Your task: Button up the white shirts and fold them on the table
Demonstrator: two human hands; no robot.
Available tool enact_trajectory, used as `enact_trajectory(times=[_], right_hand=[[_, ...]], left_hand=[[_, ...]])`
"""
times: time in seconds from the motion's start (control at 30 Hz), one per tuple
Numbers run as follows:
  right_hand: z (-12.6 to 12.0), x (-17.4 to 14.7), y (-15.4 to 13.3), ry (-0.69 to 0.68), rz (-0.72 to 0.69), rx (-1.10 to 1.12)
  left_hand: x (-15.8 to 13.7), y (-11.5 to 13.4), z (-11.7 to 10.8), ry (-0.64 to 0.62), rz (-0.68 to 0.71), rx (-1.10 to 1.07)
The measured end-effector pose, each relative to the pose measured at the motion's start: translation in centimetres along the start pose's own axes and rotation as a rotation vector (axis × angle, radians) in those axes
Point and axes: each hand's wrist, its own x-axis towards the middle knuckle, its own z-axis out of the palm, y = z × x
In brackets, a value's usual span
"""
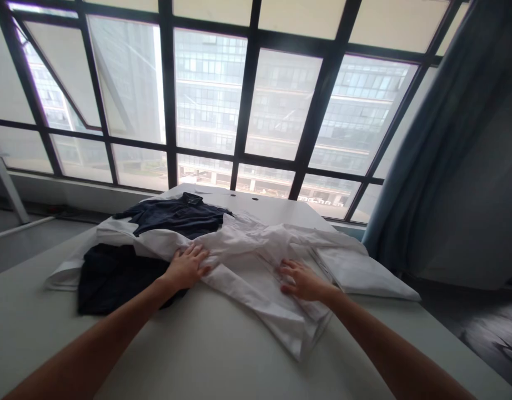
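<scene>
A white shirt point(243, 278) lies spread and wrinkled across the table, one sleeve slanting toward the front edge. My left hand point(188, 264) rests on its left part with the fingers extended, beside a dark navy garment. On the right side of the same shirt, my right hand point(304, 279) lies with its fingers spread, touching the cloth. The navy shirt point(176, 215) is partly covered by white fabric, and its lower dark part point(114, 278) shows nearer to me. To the right sits a flat, folded white garment point(360, 269).
The white table point(222, 355) reaches toward a large black-framed window point(243, 105). Two dark round holes sit near its far edge. A blue-grey curtain point(422, 150) hangs at the right. At the far left stands a white table leg point(10, 189).
</scene>
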Motion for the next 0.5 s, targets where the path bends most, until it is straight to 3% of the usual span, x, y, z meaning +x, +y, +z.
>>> enact_trajectory(times=[0.13, 0.23, 0.3, 0.4, 0.5], right_hand=[[-0.2, -2.0, -1.8, -0.022, 0.026, 0.042], [-0.8, -3.9, -4.1, -0.042, -0.034, 0.112], [-0.9, -5.0, -5.8, -0.172, -0.094, 0.255], [-0.9, -6.0, -6.6, -0.463, -0.081, 0.514], [-1.8, -6.8, -5.0, -0.503, -0.007, 0.677]], left_hand=[[0.7, -3.0, 0.6, -0.057, -0.077, 0.096], [1.3, -5.0, 0.6, 0.078, -0.149, 0.171], [1.5, -5.7, 0.2, 0.189, -0.208, 0.206], [1.1, -5.2, -0.9, 0.309, -0.226, 0.194], [0.2, -2.8, -1.9, 0.305, -0.038, 0.053]])
